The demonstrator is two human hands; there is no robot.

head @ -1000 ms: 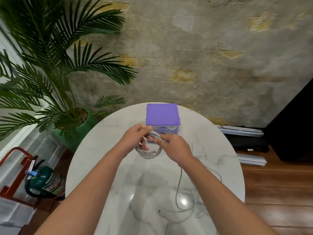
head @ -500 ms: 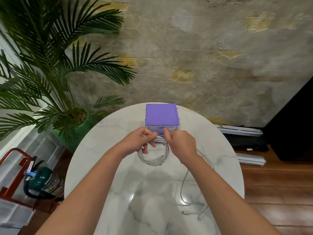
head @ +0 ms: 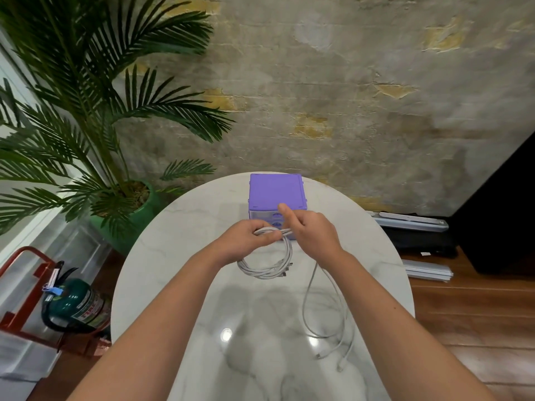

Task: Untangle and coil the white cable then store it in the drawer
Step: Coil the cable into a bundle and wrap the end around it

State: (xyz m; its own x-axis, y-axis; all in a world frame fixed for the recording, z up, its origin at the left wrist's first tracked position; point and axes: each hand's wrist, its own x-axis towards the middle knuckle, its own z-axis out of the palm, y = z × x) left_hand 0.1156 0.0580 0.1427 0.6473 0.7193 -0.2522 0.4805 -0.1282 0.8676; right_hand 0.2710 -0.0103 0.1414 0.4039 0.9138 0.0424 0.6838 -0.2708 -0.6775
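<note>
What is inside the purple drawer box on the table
Cannot tell: the purple drawer box looks closed, its front partly covered by the right hand and left hand holding the white cable.

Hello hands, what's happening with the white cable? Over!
Left hand grips the coil of white cable. Right hand pinches a strand. Loose tail trails across the marble table. Purple drawer box closed.

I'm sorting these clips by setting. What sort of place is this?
Probably an indoor lounge or office corner, not a workshop. A round marble table stands by a rough plaster wall, with a potted palm and a fire extinguisher on the wooden floor.
</note>
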